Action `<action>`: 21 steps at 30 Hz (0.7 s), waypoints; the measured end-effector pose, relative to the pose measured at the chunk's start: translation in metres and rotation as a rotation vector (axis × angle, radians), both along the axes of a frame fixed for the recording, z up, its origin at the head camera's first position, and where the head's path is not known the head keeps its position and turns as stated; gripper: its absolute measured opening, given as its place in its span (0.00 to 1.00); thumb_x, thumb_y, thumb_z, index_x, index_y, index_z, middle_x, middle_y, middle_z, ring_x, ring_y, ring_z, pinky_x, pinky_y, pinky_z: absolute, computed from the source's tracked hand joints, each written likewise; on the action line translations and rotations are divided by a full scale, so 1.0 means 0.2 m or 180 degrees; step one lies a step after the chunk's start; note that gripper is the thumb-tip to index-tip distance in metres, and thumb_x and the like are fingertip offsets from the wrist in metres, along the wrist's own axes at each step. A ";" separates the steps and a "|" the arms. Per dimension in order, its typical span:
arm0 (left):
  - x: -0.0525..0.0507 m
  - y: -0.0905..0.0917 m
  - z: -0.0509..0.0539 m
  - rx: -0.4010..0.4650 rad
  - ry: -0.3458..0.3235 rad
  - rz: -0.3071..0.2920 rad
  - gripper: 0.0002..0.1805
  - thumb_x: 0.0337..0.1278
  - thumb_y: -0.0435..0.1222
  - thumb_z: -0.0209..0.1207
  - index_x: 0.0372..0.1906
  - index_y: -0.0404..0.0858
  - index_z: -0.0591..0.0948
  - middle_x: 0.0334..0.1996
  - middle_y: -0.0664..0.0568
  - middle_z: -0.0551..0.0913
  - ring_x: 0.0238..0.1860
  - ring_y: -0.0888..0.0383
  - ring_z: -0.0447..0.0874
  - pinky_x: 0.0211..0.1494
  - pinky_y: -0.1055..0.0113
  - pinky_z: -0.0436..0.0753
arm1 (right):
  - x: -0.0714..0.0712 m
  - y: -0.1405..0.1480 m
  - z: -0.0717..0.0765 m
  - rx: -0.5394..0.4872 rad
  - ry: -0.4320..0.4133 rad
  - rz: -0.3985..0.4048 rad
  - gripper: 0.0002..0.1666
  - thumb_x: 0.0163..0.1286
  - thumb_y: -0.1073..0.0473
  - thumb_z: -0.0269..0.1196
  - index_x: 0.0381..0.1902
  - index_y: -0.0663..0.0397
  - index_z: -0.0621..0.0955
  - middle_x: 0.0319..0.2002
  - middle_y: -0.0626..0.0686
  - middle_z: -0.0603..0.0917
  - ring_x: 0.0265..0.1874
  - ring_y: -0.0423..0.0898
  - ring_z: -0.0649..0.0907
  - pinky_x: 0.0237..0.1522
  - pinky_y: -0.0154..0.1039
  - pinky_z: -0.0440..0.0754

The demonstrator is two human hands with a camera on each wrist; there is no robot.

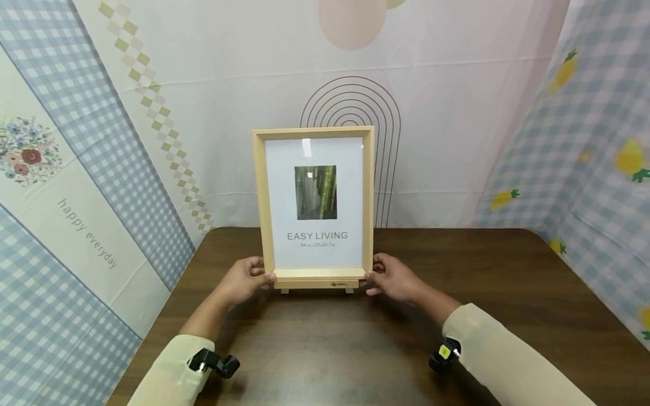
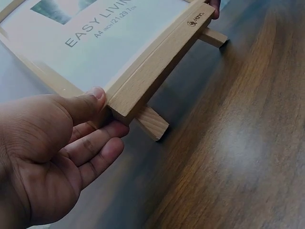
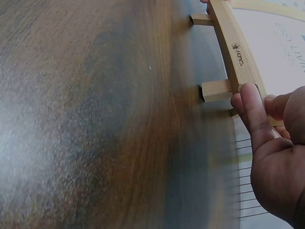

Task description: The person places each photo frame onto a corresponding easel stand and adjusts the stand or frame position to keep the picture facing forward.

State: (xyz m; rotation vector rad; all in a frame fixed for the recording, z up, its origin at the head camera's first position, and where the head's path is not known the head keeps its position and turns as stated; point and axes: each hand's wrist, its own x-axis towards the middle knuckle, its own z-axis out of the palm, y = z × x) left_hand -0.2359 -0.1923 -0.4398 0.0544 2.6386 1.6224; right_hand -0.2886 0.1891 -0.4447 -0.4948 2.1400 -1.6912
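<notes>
A light wooden picture frame (image 1: 368, 192) stands upright on the ledge of a small wooden easel (image 1: 304, 285). Its white sheet bears a bamboo picture and the words "EASY LIVING". At the frame's lower left corner, my left hand (image 1: 245, 282) pinches the edge, thumb in front and fingers behind. My right hand (image 1: 397, 280) grips the lower right corner in the same way. In the left wrist view, a short easel foot (image 2: 153, 123) shows below the ledge. Fingers of the right hand (image 3: 274, 148) touch the ledge end in the right wrist view.
The dark brown wooden table (image 1: 325, 344) carries the easel near its back edge. Behind hangs a pale cloth (image 1: 244, 101) printed with arches and diamonds. Checked cloths flank the table on both sides. Small black wrist devices (image 1: 215, 362) sit at both sleeves.
</notes>
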 end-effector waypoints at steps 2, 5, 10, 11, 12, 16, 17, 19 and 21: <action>0.00 0.01 0.00 -0.0001 0.0015 -0.0008 0.23 0.67 0.38 0.67 0.59 0.28 0.78 0.46 0.41 0.89 0.42 0.48 0.88 0.53 0.50 0.84 | 0.00 0.01 0.00 0.0002 -0.0016 -0.0017 0.20 0.79 0.69 0.55 0.64 0.72 0.67 0.53 0.67 0.79 0.49 0.58 0.86 0.45 0.45 0.87; -0.01 0.02 -0.01 -0.0006 0.0027 -0.0004 0.23 0.66 0.38 0.67 0.58 0.28 0.78 0.45 0.42 0.89 0.42 0.49 0.88 0.52 0.51 0.84 | 0.00 0.02 0.00 0.0020 -0.0042 -0.0046 0.20 0.79 0.69 0.55 0.64 0.71 0.67 0.53 0.67 0.80 0.49 0.57 0.86 0.45 0.45 0.87; -0.01 0.05 0.00 -0.0008 0.0008 0.0028 0.22 0.66 0.38 0.67 0.57 0.28 0.79 0.45 0.43 0.89 0.41 0.50 0.89 0.51 0.52 0.84 | 0.00 0.04 0.00 0.0024 -0.0054 -0.0061 0.21 0.79 0.70 0.55 0.65 0.71 0.68 0.53 0.67 0.80 0.49 0.58 0.86 0.45 0.45 0.87; -0.01 0.05 0.00 0.0000 0.0003 0.0028 0.22 0.66 0.38 0.67 0.57 0.28 0.79 0.45 0.42 0.89 0.41 0.50 0.89 0.51 0.52 0.84 | 0.00 0.04 0.00 0.0021 -0.0053 -0.0056 0.21 0.79 0.70 0.55 0.65 0.71 0.67 0.54 0.68 0.80 0.50 0.59 0.86 0.45 0.45 0.87; -0.01 0.05 0.00 -0.0010 0.0000 0.0023 0.22 0.66 0.38 0.67 0.57 0.29 0.79 0.45 0.42 0.89 0.41 0.50 0.89 0.51 0.51 0.84 | 0.00 0.05 0.00 0.0018 -0.0033 -0.0036 0.21 0.79 0.70 0.55 0.65 0.72 0.67 0.54 0.68 0.79 0.50 0.59 0.86 0.45 0.45 0.87; -0.02 0.07 0.00 -0.0021 -0.0017 0.0008 0.23 0.65 0.39 0.68 0.58 0.29 0.79 0.46 0.43 0.89 0.41 0.49 0.89 0.52 0.51 0.84 | 0.00 0.07 0.00 -0.0017 -0.0022 -0.0012 0.21 0.79 0.70 0.54 0.65 0.73 0.66 0.55 0.69 0.79 0.51 0.60 0.85 0.46 0.45 0.87; -0.02 0.08 0.00 -0.0023 -0.0022 0.0009 0.23 0.65 0.39 0.68 0.58 0.30 0.78 0.46 0.43 0.89 0.41 0.49 0.89 0.52 0.51 0.84 | 0.00 0.08 0.00 -0.0026 -0.0011 0.0004 0.21 0.79 0.69 0.54 0.65 0.74 0.66 0.55 0.69 0.79 0.51 0.60 0.85 0.46 0.45 0.87; -0.02 0.09 0.00 -0.0029 -0.0034 0.0013 0.23 0.65 0.39 0.68 0.59 0.30 0.78 0.47 0.43 0.89 0.42 0.49 0.89 0.52 0.51 0.84 | 0.00 0.09 -0.01 -0.0045 -0.0004 0.0019 0.21 0.79 0.69 0.54 0.65 0.74 0.66 0.55 0.69 0.79 0.51 0.60 0.85 0.46 0.46 0.87; -0.02 0.09 0.00 -0.0054 -0.0048 0.0020 0.23 0.65 0.38 0.68 0.59 0.31 0.78 0.47 0.43 0.89 0.42 0.48 0.89 0.52 0.51 0.84 | 0.00 0.10 -0.01 -0.0052 0.0014 0.0024 0.22 0.79 0.70 0.54 0.66 0.74 0.65 0.55 0.70 0.79 0.51 0.61 0.85 0.46 0.46 0.87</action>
